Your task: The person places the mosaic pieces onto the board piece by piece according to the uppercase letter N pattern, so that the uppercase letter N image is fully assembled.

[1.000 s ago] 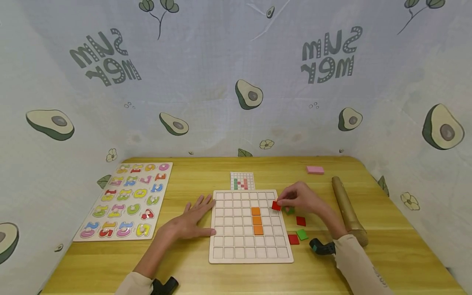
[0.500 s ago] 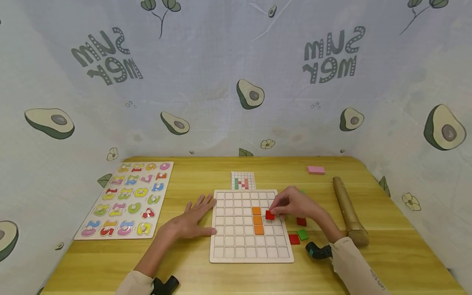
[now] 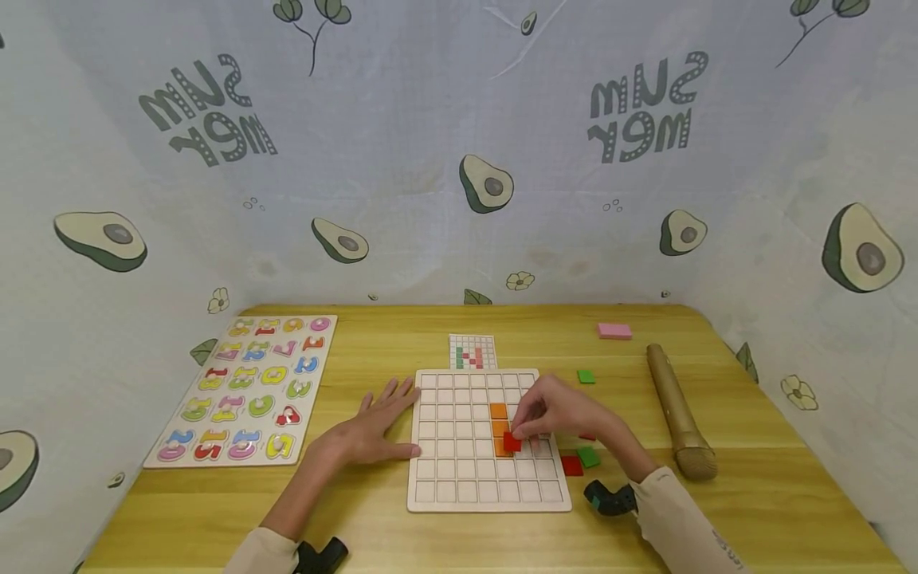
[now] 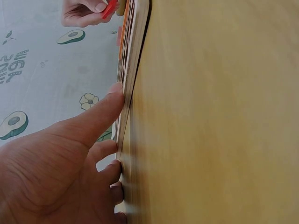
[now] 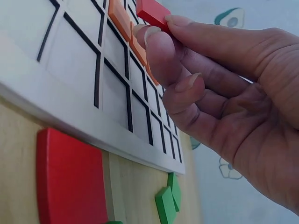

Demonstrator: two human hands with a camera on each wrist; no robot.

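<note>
Head view: The grid board [image 3: 466, 470] lies flat on the counter [image 3: 387, 550]. Three orange tiles [image 3: 498, 410] occupy a column right of its centre. The right hand [image 3: 562, 408] is above the board's right half; its thumb and fingers pinch a red tile [image 3: 511, 442], which overlaps the nearer orange tiles in this view. Contact between them cannot be confirmed from this angle. The left hand [image 3: 376, 430] lies at the board's left edge, fingers extended and spread wide. A pattern card [image 3: 472, 352] lies just beyond the far edge. To the right of the board are a second red tile [image 3: 571, 465], a near green tile [image 3: 588, 457] just beside it and a far green tile [image 3: 586, 376]. Farther right is a brown cylinder [image 3: 681, 414]; a pink block [image 3: 613, 331] lies toward the far side. A number board [image 3: 244, 426] is positioned at the left.

Left wrist view: The left thumb touches the grid board's edge. The right hand's red tile also appears, between its fingers.

Right wrist view: The pinched red tile is raised above the grid surface, tilted. Loose red and green tiles lie beside the board.
</note>
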